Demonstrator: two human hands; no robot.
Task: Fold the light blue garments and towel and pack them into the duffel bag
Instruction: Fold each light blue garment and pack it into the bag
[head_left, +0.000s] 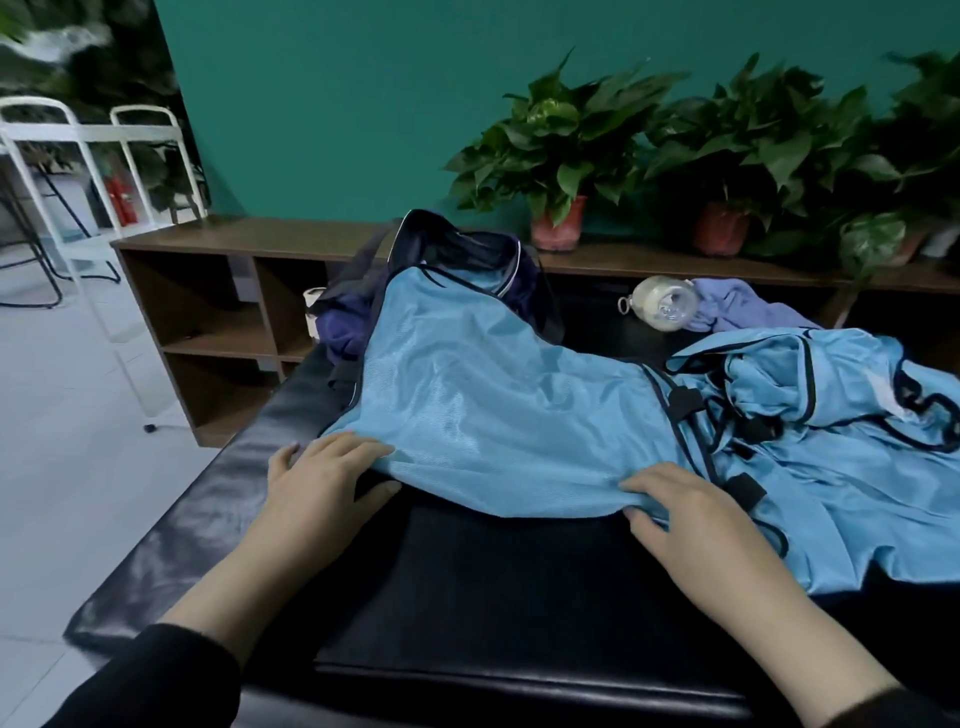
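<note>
A light blue mesh garment (488, 410) with dark trim lies spread across the black padded bench (467, 597). Its far end drapes over the open dark navy duffel bag (457, 249). My left hand (317, 483) pinches the garment's near left corner, fingers on top and thumb beneath. At the near hem my right hand (680, 514) pinches the cloth the same way. A second light blue garment (841, 410) lies crumpled on the right. Behind it a lavender towel (737, 306) lies bunched.
A clear plastic bottle (665, 304) lies on its side next to the towel. A low wooden shelf (234, 291) runs behind the bench, with potted plants (561, 150) on top. White metal chairs (78, 171) stand on the tiled floor at the left.
</note>
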